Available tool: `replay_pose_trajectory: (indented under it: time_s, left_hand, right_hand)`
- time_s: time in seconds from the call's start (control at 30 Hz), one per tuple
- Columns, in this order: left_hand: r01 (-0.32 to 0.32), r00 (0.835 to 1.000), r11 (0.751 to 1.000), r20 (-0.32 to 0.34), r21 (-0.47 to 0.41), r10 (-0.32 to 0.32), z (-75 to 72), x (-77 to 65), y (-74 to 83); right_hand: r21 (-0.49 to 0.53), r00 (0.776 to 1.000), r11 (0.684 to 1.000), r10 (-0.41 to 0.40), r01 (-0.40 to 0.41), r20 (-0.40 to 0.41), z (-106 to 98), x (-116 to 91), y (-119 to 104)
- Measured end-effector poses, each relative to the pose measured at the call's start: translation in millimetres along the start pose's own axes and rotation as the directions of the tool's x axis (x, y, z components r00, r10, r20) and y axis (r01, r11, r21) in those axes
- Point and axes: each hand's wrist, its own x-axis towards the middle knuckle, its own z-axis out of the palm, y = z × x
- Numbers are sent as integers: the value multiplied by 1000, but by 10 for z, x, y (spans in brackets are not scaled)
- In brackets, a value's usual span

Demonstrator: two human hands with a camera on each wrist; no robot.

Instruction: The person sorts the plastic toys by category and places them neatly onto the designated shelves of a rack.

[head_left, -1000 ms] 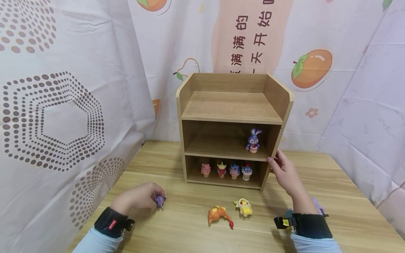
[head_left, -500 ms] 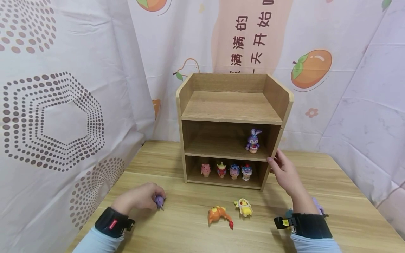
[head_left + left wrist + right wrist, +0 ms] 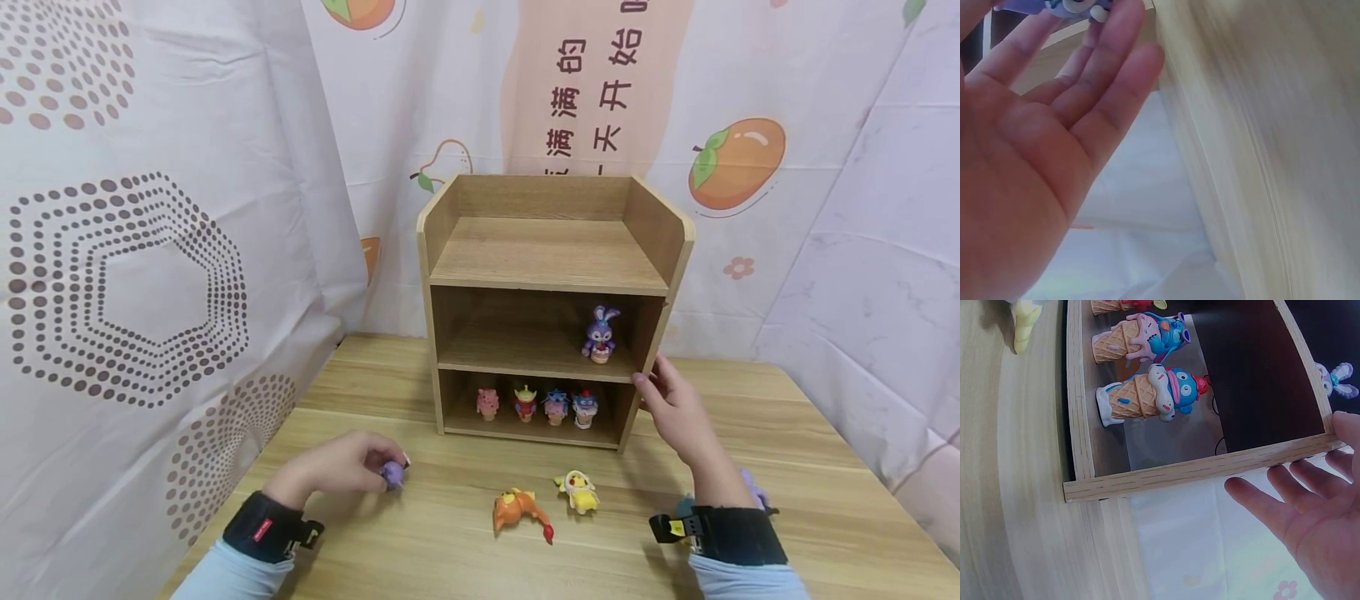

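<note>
My left hand (image 3: 348, 462) pinches a small purple figurine (image 3: 392, 474) just above the table, left of the shelf. Only part of that figurine (image 3: 1075, 6) shows at the top of the left wrist view, by the fingertips. My right hand (image 3: 678, 408) grips the right side panel of a small wooden shelf (image 3: 551, 254). Its thumb lies on the front edge, while the other fingertips touch the outer side of the panel (image 3: 1210, 465). A purple rabbit figurine (image 3: 600, 335) stands on the middle level. Several ice-cream-cone figurines, including a blue one with a red cap (image 3: 1154, 394), line the bottom level.
In front of the shelf, an orange figurine (image 3: 513, 507) and a yellow one (image 3: 578, 492) lie on the wooden table (image 3: 442, 558). Another purple item (image 3: 753, 487) is partly hidden behind my right wrist. Printed curtains (image 3: 420, 92) hang behind and at the left.
My left hand has shifted slightly right, carrying the purple figurine with it. The right hand keeps its place on the shelf.
</note>
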Motion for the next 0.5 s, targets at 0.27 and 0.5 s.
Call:
replay_pose_trajectory:
  time_s: [0.27,0.5]
  left_hand:
    - [-38,997,997,-69,-64,33,-13,32,23]
    - [-36,992,994,-127,-102,22,-17,74,73]
  right_hand:
    - [1,1000,1000,2,-2,3,3,3,7]
    - [2,1000,1000,2,-2,1,1,-1,6]
